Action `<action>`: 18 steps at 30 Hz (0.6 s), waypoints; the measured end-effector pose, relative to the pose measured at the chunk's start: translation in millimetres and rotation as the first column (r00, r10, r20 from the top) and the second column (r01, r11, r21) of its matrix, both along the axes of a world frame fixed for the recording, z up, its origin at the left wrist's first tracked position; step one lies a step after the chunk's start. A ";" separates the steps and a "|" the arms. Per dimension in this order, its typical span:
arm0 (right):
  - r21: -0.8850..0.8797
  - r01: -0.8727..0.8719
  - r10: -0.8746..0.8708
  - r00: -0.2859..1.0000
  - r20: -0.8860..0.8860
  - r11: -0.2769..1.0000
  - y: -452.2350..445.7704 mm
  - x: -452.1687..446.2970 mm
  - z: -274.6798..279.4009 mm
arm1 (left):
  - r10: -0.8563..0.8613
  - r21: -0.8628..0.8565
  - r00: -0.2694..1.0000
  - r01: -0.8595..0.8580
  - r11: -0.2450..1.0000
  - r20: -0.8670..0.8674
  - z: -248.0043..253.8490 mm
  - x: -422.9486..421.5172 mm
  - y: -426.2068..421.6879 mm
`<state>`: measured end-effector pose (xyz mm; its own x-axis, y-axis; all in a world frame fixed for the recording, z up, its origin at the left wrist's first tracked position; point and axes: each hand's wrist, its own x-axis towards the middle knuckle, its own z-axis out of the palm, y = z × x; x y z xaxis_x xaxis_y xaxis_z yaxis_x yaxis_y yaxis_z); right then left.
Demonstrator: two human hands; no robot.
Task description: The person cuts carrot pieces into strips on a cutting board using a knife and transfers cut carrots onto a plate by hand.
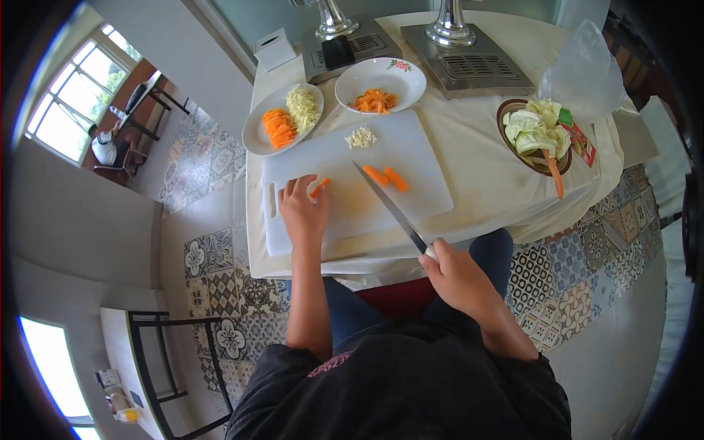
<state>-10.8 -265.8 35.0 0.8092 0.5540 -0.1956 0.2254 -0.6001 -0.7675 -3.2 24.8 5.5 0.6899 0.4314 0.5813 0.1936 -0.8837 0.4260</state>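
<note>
Patterned floor tiles (238, 271) spread around a table under a cream cloth (484, 132), with a seated person (106, 148) far off by a window (77, 81); on my feed, a white cutting board (422, 143) lies near the table's front edge. I see the left hand (302, 211) with its fingers bent at a small carrot piece (320, 188) on the board's left part, touching it; I cannot tell whether they pinch it. My view shows the right hand (460, 275) wrapped around the handle of a knife (396, 214); its blade slants over the board, just beside two carrot chunks (395, 180) and pointing towards a pale chopped heap (361, 137); behind stand a plate (251, 133) of orange and pale-green shreds and a flowered bowl (415, 86); to the right, a brown-rimmed bowl (503, 125) holds pale-green leaves (529, 133).
</note>
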 end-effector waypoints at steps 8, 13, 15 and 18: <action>-0.069 0.013 -0.008 0.997 0.075 0.998 14.4 13.2 9.9 | -0.116 -0.154 0.980 0.091 0.984 -0.164 -9.8 -3.8 -39.2; -0.124 0.037 -0.022 0.993 0.120 0.992 2.1 25.1 17.5 | -0.230 -0.202 0.963 0.200 0.959 -0.139 -8.6 -6.4 -67.6; -0.130 0.048 -0.035 0.994 0.100 0.990 -1.0 25.0 17.8 | -0.234 -0.247 0.966 0.203 0.948 -0.105 -9.7 -8.0 -64.6; -0.107 0.039 -0.034 0.998 0.050 0.994 -0.4 21.0 17.1 | -0.279 -0.250 0.960 0.262 0.932 -0.033 -7.7 -15.3 -44.8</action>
<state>10.2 -266.2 52.1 0.8384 0.5018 -0.2129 0.2369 -0.6872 -0.6868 -18.5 -20.0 -2.2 0.8340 0.3442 0.4313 -0.0029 -0.7789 0.6271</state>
